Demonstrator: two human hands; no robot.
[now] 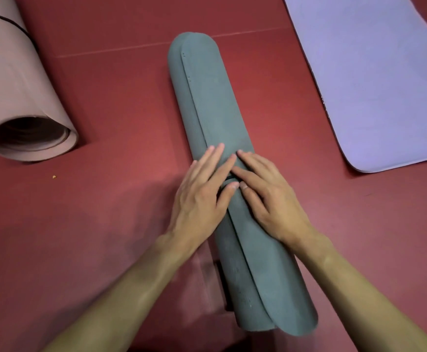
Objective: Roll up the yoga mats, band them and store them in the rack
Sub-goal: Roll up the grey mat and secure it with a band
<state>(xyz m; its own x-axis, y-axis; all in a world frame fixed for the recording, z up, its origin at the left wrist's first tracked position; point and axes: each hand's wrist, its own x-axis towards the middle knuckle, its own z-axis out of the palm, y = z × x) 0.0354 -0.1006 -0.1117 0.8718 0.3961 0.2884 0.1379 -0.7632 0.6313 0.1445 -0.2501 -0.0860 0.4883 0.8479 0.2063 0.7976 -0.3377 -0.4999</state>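
Left hand [202, 196] and right hand [270, 199], fingers [216, 161] spread flat, atop rolled slate-grey mat [207, 97], rounded corners.

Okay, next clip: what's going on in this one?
A person's left hand and right hand press flat on a rolled grey mat lying on the red floor, at a thin dark band partly hidden beneath them. A rolled pink mat, already banded, lies to the left; a purple mat lies unrolled at right.
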